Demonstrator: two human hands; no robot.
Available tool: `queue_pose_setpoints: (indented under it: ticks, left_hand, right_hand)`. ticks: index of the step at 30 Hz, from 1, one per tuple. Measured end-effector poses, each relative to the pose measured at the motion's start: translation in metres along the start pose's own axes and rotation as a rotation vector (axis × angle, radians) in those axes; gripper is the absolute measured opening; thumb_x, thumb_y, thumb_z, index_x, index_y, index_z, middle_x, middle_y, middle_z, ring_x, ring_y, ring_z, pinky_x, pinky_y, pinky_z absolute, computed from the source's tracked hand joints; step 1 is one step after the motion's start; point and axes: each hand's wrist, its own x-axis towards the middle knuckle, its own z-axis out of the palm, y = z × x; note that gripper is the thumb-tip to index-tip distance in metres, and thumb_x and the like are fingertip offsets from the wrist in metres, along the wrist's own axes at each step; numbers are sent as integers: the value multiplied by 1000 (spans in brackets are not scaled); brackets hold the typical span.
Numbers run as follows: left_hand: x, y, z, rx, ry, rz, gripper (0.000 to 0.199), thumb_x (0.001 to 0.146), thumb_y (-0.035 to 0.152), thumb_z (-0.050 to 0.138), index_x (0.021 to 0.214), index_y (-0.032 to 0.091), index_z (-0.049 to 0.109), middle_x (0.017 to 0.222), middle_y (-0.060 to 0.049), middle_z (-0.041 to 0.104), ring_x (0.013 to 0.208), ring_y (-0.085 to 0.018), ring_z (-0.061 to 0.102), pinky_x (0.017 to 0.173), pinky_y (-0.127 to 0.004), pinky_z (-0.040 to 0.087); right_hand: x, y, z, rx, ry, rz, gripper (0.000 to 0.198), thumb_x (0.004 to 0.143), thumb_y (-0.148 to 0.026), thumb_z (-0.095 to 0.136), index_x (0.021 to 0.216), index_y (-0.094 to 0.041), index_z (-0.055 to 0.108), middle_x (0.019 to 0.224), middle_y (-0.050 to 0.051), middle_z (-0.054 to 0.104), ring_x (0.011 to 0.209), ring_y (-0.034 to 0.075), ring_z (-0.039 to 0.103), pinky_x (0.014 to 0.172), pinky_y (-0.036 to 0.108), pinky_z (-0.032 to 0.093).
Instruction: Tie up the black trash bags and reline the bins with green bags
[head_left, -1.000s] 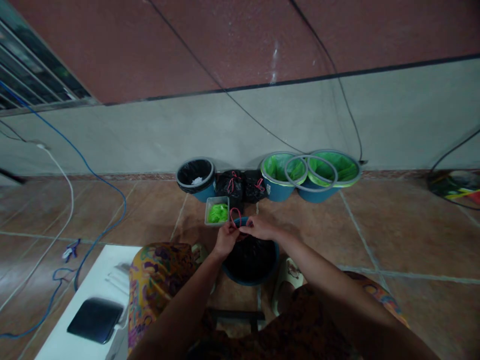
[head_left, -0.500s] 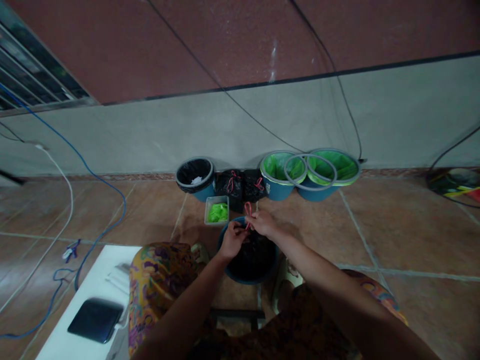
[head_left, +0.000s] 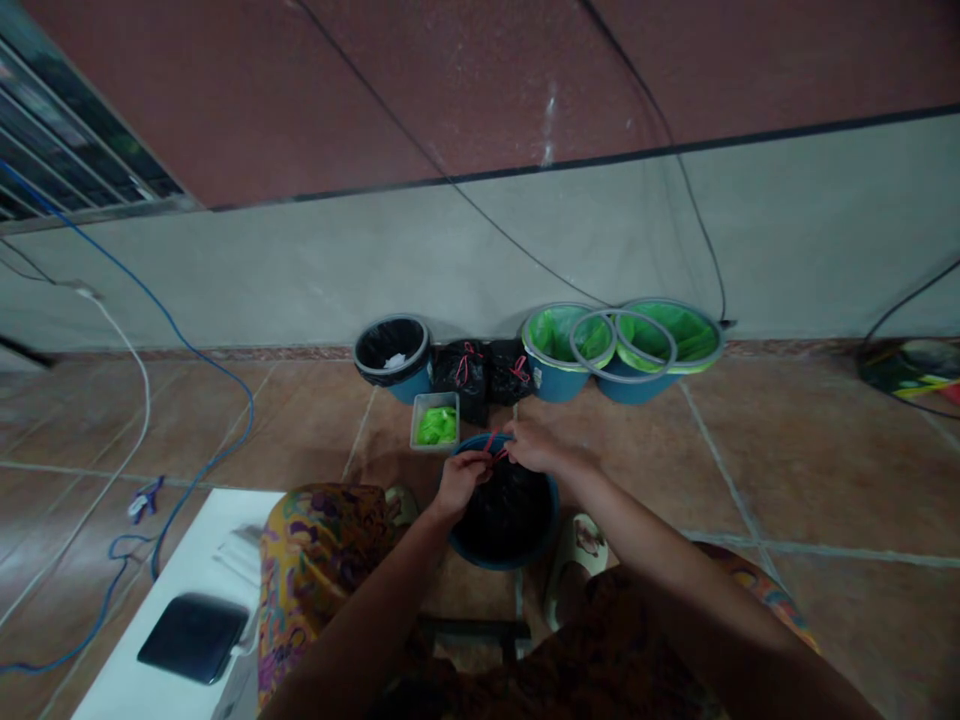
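Observation:
Between my feet stands a blue bin (head_left: 504,562) with a black garbage bag (head_left: 504,512) inside it. Over the bin's far rim, a red drawstring (head_left: 491,441) runs between my fingers. My left hand (head_left: 463,483) is closed on the drawstring from the left. My right hand (head_left: 529,446) pinches it from the right, with the fingertips partly hidden. Just beyond the bin, to the left, sits a clear square container (head_left: 413,426) holding bright green plastic (head_left: 436,426).
By the wall stand a black-lined bin (head_left: 397,385), two black bags with red ties (head_left: 463,372), and two green-lined bins (head_left: 559,385) with loose grey rings (head_left: 622,312) on top. At left are a phone (head_left: 193,637) on a white surface, a blue cable (head_left: 244,420) and a purple clip (head_left: 146,498).
The upright red loop has come down and now crosses between my hands. My right hand has shifted slightly right, while my left hand has dropped a little.

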Motion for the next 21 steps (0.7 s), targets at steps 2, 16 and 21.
queue_pose_setpoints:
  ticks: [2, 16, 21]
  left_hand:
    - [1, 2, 2, 157, -63, 76, 20, 64, 21, 72, 83, 14, 75, 77, -3, 70, 68, -13, 61, 69, -25, 47]
    - [-1, 2, -6, 339, -263, 224, 31, 85, 45, 57, 72, 18, 61, 67, -1, 59, 60, -12, 52, 61, -25, 44]
    - [-4, 4, -6, 234, -195, 198, 23, 79, 40, 65, 75, 18, 59, 65, 2, 58, 57, -11, 55, 58, -25, 47]
  right_hand:
    - [-4, -3, 0, 52, -16, -94, 34, 84, -11, 51, 116, -11, 65, 95, 11, 72, 88, 19, 64, 73, 25, 43]
    - [0, 0, 13, 483, -310, -98, 47, 79, -5, 44, 122, -17, 58, 104, 7, 71, 58, 8, 60, 48, 17, 40]
    - [0, 3, 21, 167, -254, -243, 25, 76, -9, 54, 93, -14, 72, 85, 5, 74, 70, 13, 62, 61, 20, 41]
